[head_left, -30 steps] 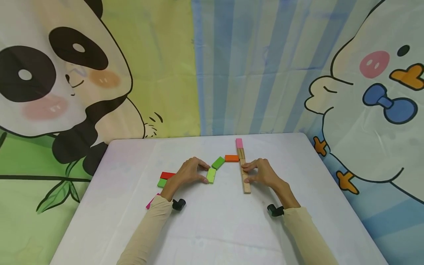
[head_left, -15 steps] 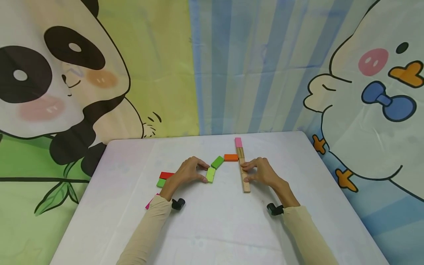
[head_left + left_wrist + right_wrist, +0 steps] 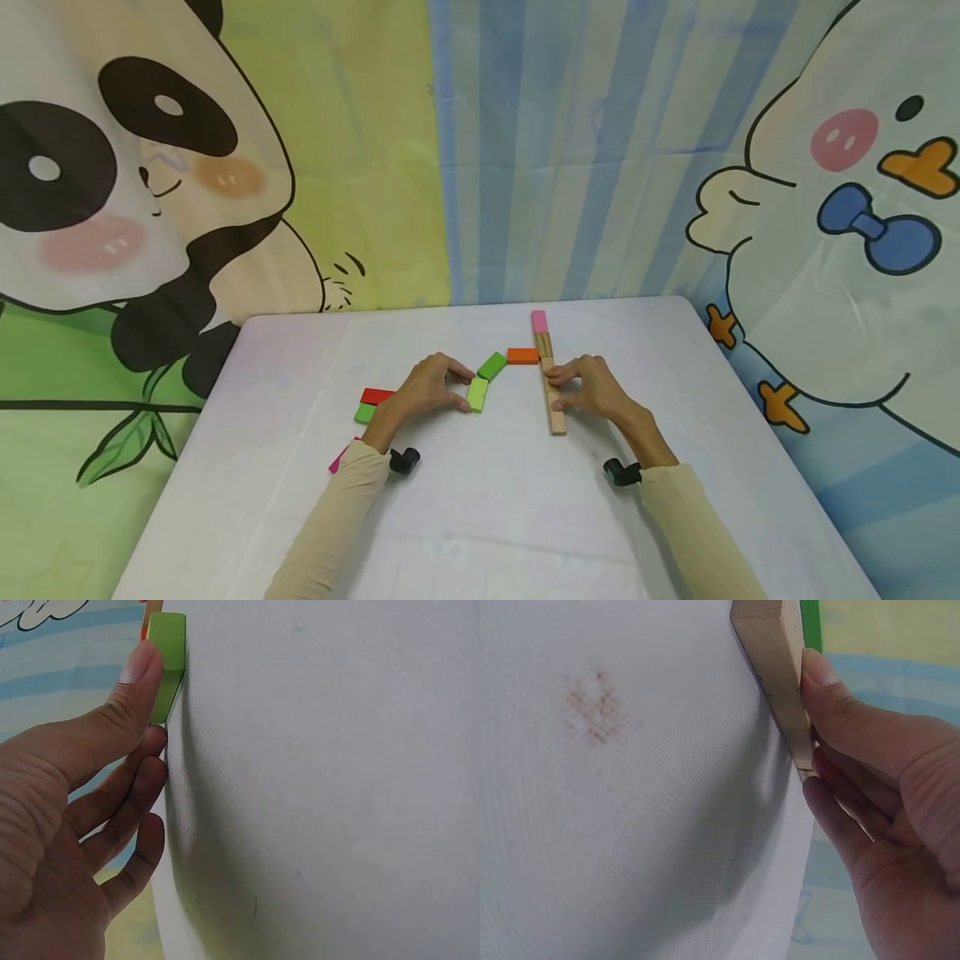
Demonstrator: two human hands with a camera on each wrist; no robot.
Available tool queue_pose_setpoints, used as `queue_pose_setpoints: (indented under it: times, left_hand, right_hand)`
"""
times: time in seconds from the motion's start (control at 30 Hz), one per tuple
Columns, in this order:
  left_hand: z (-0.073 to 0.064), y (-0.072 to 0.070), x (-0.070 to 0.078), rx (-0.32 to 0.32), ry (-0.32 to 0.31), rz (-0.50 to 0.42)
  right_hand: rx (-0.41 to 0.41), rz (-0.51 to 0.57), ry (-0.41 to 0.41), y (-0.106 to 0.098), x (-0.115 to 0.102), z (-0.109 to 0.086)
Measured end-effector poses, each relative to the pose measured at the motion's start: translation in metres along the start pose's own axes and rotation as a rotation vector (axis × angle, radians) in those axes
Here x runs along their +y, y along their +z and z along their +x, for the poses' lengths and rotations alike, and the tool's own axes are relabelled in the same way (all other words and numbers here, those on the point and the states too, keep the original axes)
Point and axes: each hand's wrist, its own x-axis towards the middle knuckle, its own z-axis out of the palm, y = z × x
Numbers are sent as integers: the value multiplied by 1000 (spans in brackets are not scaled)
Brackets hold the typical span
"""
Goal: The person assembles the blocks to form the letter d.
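Flat blocks form a figure on the white table. My left hand [image 3: 427,387] touches the left side of the light green block [image 3: 477,395] with its thumb and fingertips. That block meets a darker green block [image 3: 492,366], which leads up to an orange block [image 3: 522,357]. A straight column of plain wooden blocks [image 3: 557,421] stands right of these, with brown blocks [image 3: 543,344] and a pink block [image 3: 539,322] at its far end. My right hand [image 3: 592,387] touches the column's right side. In the right wrist view, its thumb lies against the wooden block [image 3: 769,652].
Left of my left forearm lie a red block [image 3: 377,395], a green block [image 3: 365,413] and a magenta block [image 3: 339,460], partly covered by the arm. Behind the table [image 3: 495,517] hangs a cloth printed with a panda and a white bird [image 3: 840,308].
The head view has shifted very slightly. Both hands stay in place against the blocks, and no block has visibly moved on the table.
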Motion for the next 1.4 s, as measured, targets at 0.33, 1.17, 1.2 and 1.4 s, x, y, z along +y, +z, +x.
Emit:
queue_pose_setpoints:
  times: [0.33,1.17,1.2,1.4]
  left_hand:
    - [-1,-1,-2,2,7,-8]
    - [-14,-14,-9,21,-13,39]
    - [-16,-16,-9,31,-25,44]
    - [-39,-35,-20,89,-71,35]
  right_hand:
    - [2,-4,-12,0,-1,1]
    - [10,-6,-45,3,-1,3]
    - [8,-4,-42,3,-1,2]
    - [17,-20,-27,2,0,-3]
